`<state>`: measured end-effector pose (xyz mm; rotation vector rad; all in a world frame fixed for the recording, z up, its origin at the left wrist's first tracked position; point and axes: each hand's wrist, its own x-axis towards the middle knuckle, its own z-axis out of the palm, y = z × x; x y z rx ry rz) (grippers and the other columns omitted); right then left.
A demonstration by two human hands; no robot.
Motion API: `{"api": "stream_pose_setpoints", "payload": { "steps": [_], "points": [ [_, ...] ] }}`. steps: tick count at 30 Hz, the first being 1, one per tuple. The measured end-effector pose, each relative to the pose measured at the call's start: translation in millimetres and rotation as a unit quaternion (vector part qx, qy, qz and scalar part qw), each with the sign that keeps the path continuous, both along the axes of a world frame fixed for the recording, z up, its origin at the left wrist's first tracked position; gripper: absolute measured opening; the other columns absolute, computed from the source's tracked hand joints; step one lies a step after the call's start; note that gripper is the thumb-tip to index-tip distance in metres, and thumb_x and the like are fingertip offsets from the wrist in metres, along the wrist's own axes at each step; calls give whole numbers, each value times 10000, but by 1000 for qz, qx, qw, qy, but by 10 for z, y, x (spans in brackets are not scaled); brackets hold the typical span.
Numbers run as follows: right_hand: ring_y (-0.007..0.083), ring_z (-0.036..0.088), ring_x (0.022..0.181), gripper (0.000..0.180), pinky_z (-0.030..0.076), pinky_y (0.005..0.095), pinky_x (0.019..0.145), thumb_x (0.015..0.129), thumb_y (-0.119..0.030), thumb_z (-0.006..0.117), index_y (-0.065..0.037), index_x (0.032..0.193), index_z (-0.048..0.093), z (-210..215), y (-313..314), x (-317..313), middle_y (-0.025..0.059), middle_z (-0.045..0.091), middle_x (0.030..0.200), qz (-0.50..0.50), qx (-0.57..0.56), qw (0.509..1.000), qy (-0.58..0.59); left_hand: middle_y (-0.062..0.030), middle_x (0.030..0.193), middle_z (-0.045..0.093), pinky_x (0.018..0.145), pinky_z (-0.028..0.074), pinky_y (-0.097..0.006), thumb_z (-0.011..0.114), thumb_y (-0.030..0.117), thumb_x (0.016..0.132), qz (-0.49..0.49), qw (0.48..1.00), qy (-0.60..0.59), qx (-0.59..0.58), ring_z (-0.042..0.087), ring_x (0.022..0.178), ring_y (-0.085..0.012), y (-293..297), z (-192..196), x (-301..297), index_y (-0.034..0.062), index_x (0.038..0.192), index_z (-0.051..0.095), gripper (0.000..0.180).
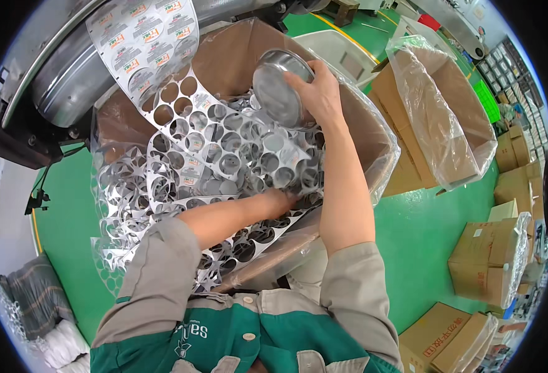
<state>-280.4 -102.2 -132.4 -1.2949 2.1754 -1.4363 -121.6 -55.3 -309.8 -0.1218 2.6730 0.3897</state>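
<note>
My right hand (321,94) grips the rim of a round metal bowl (279,93), thumb on the inside, holding it tilted over a big cardboard box (364,130) lined with clear plastic. Heaped in the box is punched foil sheet scrap (230,140), full of round holes, with loose round discs among it. My left hand (277,202) reaches down into this scrap below the bowl. Its fingers are hidden there, so I cannot see what they hold. A printed foil web (146,37) hangs from the machine at the upper left and runs into the heap.
A metal roller (75,84) and a dark machine frame stand at the upper left. Another plastic-lined carton (454,105) is at the right, with a white bin (339,53) behind. More cartons (485,261) line the right side of the green floor (417,248).
</note>
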Motion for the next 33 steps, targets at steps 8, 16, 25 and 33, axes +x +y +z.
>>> {"api": "stream_pose_setpoints", "payload": {
  "steps": [8,16,25,33],
  "points": [
    [85,487,533,360,361,208,446,744,-229,708,39,920,544,29,63,-125,54,563,714,21,-199,937,-286,-155,946,599,632,503,-398,598,165,709,-87,987,-95,-92,623,830,-302,-381,800,343,30,840,643,193],
    [70,497,566,326,393,197,488,754,-168,716,1,944,512,-91,12,-71,31,570,727,92,-262,885,-373,-176,1215,469,657,493,-427,534,88,738,-29,989,145,19,605,835,-343,-160,93,85,130,1182,481,449],
    [97,541,637,292,453,230,572,781,-176,683,5,938,517,-81,29,-210,58,578,771,80,-237,891,-378,-103,881,615,679,484,-407,554,96,704,-12,998,-15,-58,605,859,-287,-509,1045,525,126,886,646,206],
    [230,561,1000,399,469,358,857,868,-359,546,-61,1133,528,-342,8,91,92,580,1089,343,-118,727,-583,-79,779,524,639,446,-300,534,23,696,202,956,162,138,538,680,-200,-570,2442,1978,70,892,621,220]
  ]
}}
